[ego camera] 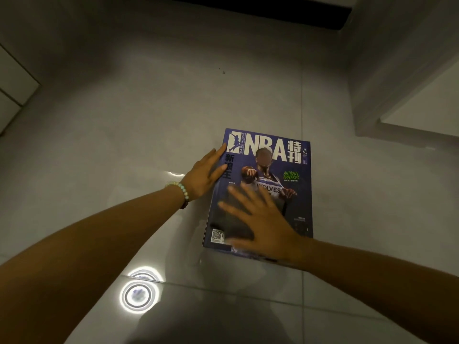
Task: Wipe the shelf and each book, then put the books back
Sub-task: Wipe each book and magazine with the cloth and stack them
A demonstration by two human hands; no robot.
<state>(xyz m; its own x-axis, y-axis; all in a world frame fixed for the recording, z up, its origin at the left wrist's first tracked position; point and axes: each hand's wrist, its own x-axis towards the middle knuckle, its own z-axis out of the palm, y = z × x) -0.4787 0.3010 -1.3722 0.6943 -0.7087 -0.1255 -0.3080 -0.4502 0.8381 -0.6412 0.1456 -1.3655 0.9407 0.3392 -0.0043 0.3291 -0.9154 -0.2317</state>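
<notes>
Head view. A blue NBA magazine (273, 155) lies flat, cover up, on the glossy grey tiled floor (124, 145), its right edge along a tile joint, near the white cabinet (422, 105). The left hand (202, 176), wearing a beaded bracelet (177, 186), touches the magazine's left edge with straight fingers. The right hand (263, 219), blurred, rests on the lower cover with its fingers spread wide.

glossy grey tile floor (124, 120) | ring-shaped lamp reflections (138, 295) at 7 o'clock | dark speck (223, 72) at 12 o'clock | white cabinet panels (12, 80) at 10 o'clock
</notes>
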